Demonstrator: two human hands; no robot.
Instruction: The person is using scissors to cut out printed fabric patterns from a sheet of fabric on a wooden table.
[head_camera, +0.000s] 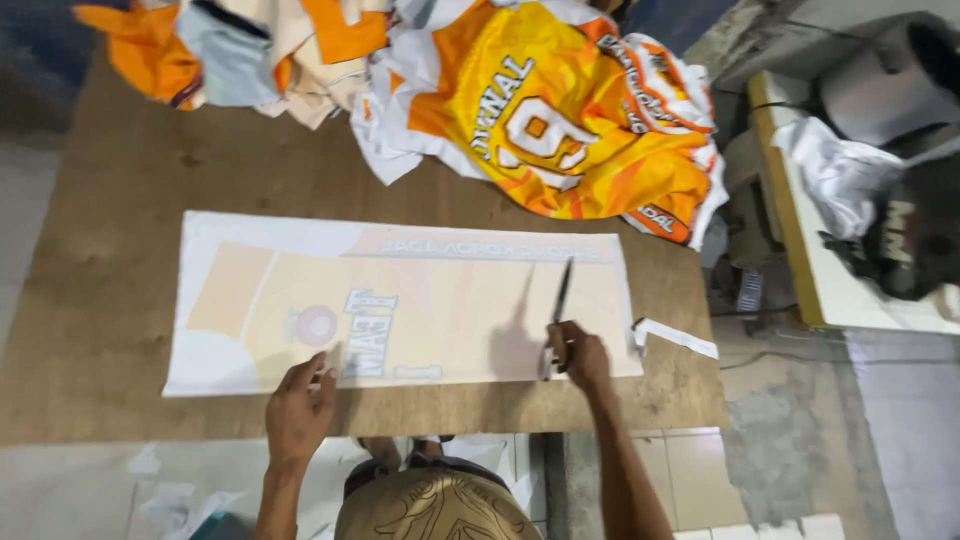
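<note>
Right hand (578, 355) grips scissors (560, 305), blades toward 12 o'clock; left hand (298, 405) presses flat, fingers spread, on the printed fabric panel (400, 300). The panel appears light, limp and prone to slipping on the tabletop (110, 300); hold it by pinning near the cut.

You are in a garment workshop. A bare board cutting table (110, 300) carries a flat printed fabric panel (400, 305). Heaped printed jersey pieces (560, 120) in orange, yellow and white lie at the far edge. A sewing machine (900, 90) stands on a bench to the right. Offcuts (170, 500) litter the near floor.
</note>
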